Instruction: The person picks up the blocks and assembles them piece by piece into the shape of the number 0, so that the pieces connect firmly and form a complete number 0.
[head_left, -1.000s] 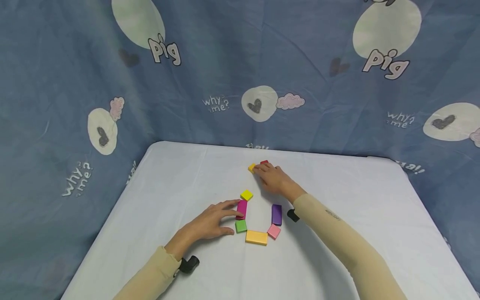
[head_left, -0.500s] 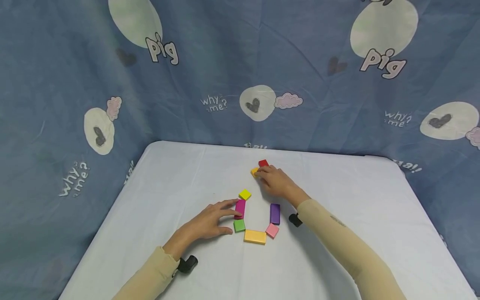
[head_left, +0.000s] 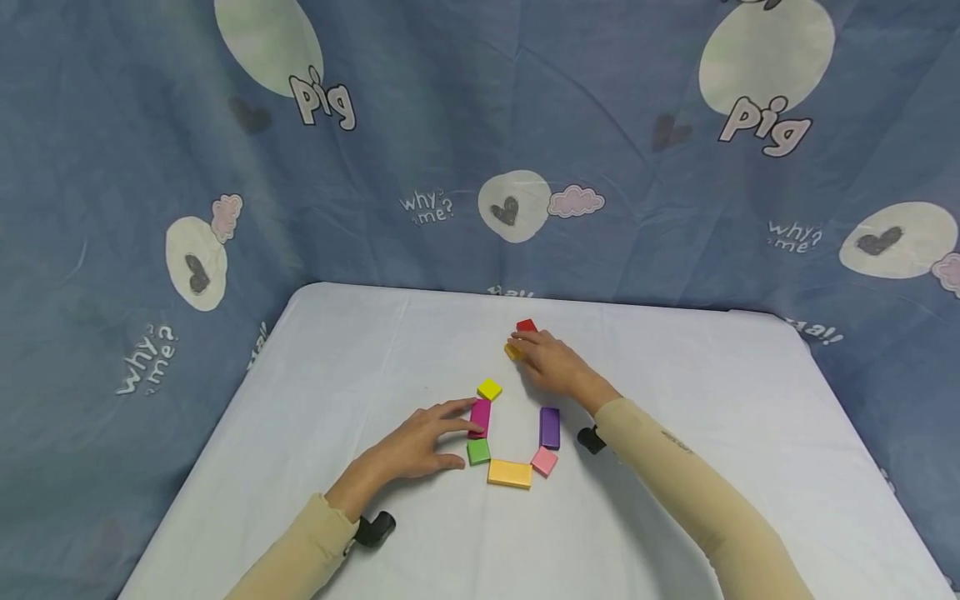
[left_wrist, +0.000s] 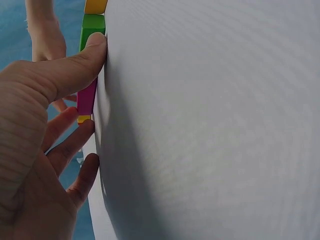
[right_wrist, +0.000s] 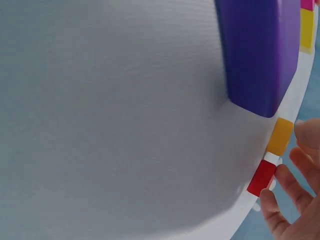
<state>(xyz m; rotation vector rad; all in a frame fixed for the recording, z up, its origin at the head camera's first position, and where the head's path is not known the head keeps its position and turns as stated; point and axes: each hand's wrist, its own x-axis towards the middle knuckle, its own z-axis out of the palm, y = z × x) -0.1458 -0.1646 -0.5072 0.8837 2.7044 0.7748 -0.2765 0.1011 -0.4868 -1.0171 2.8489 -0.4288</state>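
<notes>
My left hand [head_left: 416, 442] rests at the left of the magenta block [head_left: 480, 418], fingertips on its side and top. Its fingers are loosely spread, and the thumb points toward the green block [head_left: 478, 452]. Farther back, my right hand [head_left: 555, 364] has thumb and fingertips around a small orange-yellow block [head_left: 512, 352], partly hidden under the fingers. Just beyond lies a red block [head_left: 527, 326], close to the other right fingertips in the right wrist view. A yellow block [head_left: 490, 389] sits cornerwise at the magenta block's far end.
A purple block [head_left: 550, 428], a pink block [head_left: 544, 461] and a long orange block [head_left: 510, 474] form the right and near sides of the outline. All lie on a white-covered table [head_left: 360, 358]. A blue printed curtain [head_left: 420, 100] hangs behind its far edge.
The right hand has drawn the small orange-yellow block nearer and slightly right, turning it and uncovering more of the red block. The left hand stays at the magenta block.
</notes>
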